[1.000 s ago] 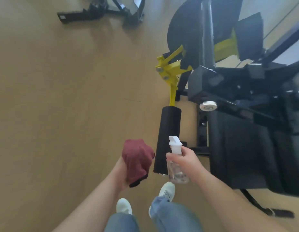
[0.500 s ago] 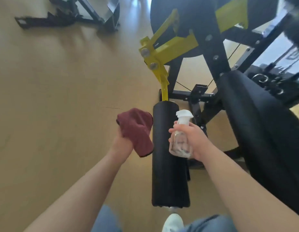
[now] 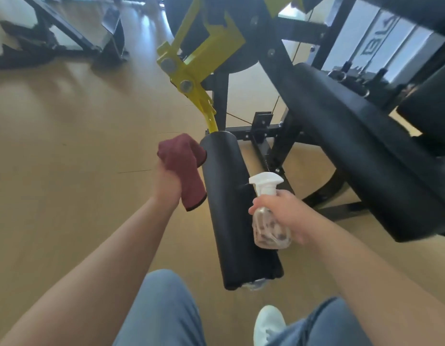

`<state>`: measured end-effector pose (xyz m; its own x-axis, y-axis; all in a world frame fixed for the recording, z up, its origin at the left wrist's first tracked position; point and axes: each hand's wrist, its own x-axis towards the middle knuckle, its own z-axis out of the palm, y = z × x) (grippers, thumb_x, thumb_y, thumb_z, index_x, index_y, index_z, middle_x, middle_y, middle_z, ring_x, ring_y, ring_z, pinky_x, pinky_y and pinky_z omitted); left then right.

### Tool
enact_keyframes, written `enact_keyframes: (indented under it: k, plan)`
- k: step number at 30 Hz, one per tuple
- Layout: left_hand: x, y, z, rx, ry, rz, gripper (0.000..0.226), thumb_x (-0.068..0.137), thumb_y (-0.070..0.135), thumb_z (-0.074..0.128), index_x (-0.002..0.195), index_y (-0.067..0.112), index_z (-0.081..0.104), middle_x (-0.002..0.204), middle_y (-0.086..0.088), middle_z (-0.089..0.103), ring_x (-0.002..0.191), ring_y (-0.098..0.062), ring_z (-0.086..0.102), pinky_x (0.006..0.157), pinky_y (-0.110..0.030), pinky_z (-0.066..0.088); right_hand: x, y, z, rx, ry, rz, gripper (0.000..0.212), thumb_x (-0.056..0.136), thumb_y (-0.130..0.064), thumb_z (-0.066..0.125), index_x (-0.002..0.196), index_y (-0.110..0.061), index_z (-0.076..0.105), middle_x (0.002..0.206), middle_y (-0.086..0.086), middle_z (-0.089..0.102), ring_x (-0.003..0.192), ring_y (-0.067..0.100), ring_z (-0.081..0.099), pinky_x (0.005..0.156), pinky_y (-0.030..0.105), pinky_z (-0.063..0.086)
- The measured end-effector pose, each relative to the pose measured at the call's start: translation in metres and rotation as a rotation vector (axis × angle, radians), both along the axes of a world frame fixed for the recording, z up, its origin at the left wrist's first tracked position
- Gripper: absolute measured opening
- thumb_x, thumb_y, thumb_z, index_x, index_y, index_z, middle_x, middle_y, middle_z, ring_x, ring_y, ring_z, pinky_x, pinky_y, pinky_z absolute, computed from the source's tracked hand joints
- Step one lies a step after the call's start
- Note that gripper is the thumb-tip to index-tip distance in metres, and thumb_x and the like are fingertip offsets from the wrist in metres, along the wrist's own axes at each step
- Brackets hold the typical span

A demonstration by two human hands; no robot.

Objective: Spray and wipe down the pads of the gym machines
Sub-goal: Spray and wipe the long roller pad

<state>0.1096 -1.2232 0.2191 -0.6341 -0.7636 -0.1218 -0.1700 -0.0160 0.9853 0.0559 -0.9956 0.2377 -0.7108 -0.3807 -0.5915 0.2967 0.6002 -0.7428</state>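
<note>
A black roller pad (image 3: 231, 208) hangs on a yellow lever arm (image 3: 191, 71) in the middle of the view. My left hand (image 3: 168, 182) grips a bunched maroon cloth (image 3: 182, 166) just left of the pad's upper end, the cloth's edge at the pad's side. My right hand (image 3: 283, 213) holds a clear spray bottle (image 3: 269, 216) with a white trigger head, its nozzle pointing left at the pad from close range. A long black seat pad (image 3: 353, 146) slopes away on the right.
The machine's black steel frame (image 3: 256, 131) stands behind the roller. Another machine's black base (image 3: 54, 46) sits on the wooden floor at the top left. My knees in blue jeans and a white shoe (image 3: 269, 323) fill the bottom edge.
The view has come lower and closer to the roller pad. My right hand with the bottle has shifted to the pad's right side, and the cloth hand sits higher by the pad's top.
</note>
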Motion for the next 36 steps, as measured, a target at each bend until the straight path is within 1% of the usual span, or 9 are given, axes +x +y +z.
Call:
enact_keyframes:
  k: [4, 7, 11, 14, 15, 17, 19, 25, 36]
  plan:
    - [-0.005, -0.009, -0.018, 0.128, 0.151, -0.013, 0.042, 0.102, -0.010, 0.032, 0.071, 0.016, 0.041, 0.059, 0.001, 0.046, 0.059, -0.014, 0.037, 0.059, -0.029, 0.030, 0.014, 0.029, 0.001, 0.080, -0.008, 0.032, 0.026, 0.092, -0.036, 0.073, 0.113, -0.023, 0.065, 0.111, 0.008, 0.069, 0.100, 0.023, 0.069, 0.082, 0.040, 0.056]
    - [-0.007, -0.010, -0.016, 0.147, 0.242, -0.025, 0.033, 0.102, -0.002, 0.042, 0.077, 0.017, 0.051, 0.058, 0.012, 0.057, 0.054, -0.004, 0.056, 0.060, -0.028, 0.043, 0.023, 0.046, -0.004, 0.153, 0.033, 0.045, 0.024, 0.091, -0.038, 0.072, 0.109, -0.025, 0.065, 0.108, 0.006, 0.069, 0.100, 0.024, 0.068, 0.086, 0.043, 0.057]
    - [-0.010, 0.003, -0.024, -0.127, 0.144, -0.197, 0.019, 0.098, 0.008, 0.056, 0.085, 0.021, 0.060, 0.075, 0.004, 0.065, 0.069, -0.009, 0.065, 0.067, -0.033, 0.051, 0.029, 0.057, -0.008, 0.121, -0.004, -0.004, 0.029, 0.090, -0.040, 0.074, 0.112, -0.021, 0.068, 0.108, 0.007, 0.070, 0.102, 0.025, 0.069, 0.098, 0.051, 0.056]
    - [-0.005, 0.034, -0.046, -0.520, 0.041, -0.606, 0.010, 0.091, 0.009, 0.055, 0.092, 0.018, 0.059, 0.093, -0.009, 0.068, 0.089, -0.024, 0.066, 0.081, -0.046, 0.054, 0.018, 0.054, -0.014, 0.042, -0.042, -0.156, 0.033, 0.088, -0.040, 0.076, 0.112, -0.018, 0.067, 0.108, 0.013, 0.074, 0.103, 0.032, 0.073, 0.100, 0.056, 0.055]
    - [-0.003, 0.048, -0.060, -0.679, -0.035, -0.801, 0.015, 0.091, 0.020, 0.054, 0.103, 0.020, 0.062, 0.113, -0.011, 0.066, 0.113, -0.032, 0.061, 0.096, -0.055, 0.050, 0.015, 0.051, -0.017, 0.023, -0.047, -0.181, 0.036, 0.085, -0.040, 0.078, 0.110, -0.016, 0.069, 0.106, 0.015, 0.075, 0.101, 0.034, 0.074, 0.101, 0.058, 0.054]
    - [0.003, 0.078, -0.085, -0.984, -0.292, -1.051, 0.039, 0.100, 0.045, 0.040, 0.135, 0.035, 0.055, 0.159, -0.003, 0.036, 0.154, -0.038, 0.012, 0.118, -0.074, 0.011, 0.007, 0.047, -0.027, 0.015, -0.043, -0.186, 0.040, 0.082, -0.040, 0.079, 0.111, -0.014, 0.071, 0.101, 0.015, 0.077, 0.098, 0.033, 0.075, 0.101, 0.058, 0.054]
    - [0.010, 0.100, -0.095, -1.132, -0.382, -1.045, 0.048, 0.102, 0.058, 0.025, 0.144, 0.045, 0.046, 0.169, 0.006, 0.012, 0.154, -0.034, -0.020, 0.113, -0.073, -0.017, 0.002, 0.044, -0.033, 0.044, -0.030, -0.150, 0.033, 0.088, -0.040, 0.074, 0.112, -0.017, 0.070, 0.102, 0.010, 0.076, 0.098, 0.029, 0.074, 0.100, 0.054, 0.055]
    - [0.036, 0.085, -0.112, -1.254, 0.018, -1.317, 0.050, 0.107, 0.049, 0.023, 0.140, 0.034, 0.057, 0.156, 0.016, 0.043, 0.156, -0.013, 0.011, 0.118, -0.068, -0.009, -0.026, 0.055, -0.038, 0.169, 0.030, 0.073, 0.030, 0.090, -0.041, 0.072, 0.112, -0.021, 0.069, 0.108, 0.010, 0.074, 0.100, 0.030, 0.073, 0.096, 0.057, 0.056]
    - [-0.052, 0.068, -0.099, -1.296, -0.324, -1.065, 0.050, 0.098, 0.059, 0.027, 0.138, 0.047, 0.054, 0.157, 0.017, 0.039, 0.155, -0.012, 0.013, 0.123, -0.059, -0.007, -0.085, 0.026, -0.057, 0.078, 0.104, 0.091, 0.022, 0.090, -0.040, 0.069, 0.103, -0.022, 0.069, 0.102, 0.009, 0.073, 0.097, 0.028, 0.072, 0.095, 0.056, 0.055]
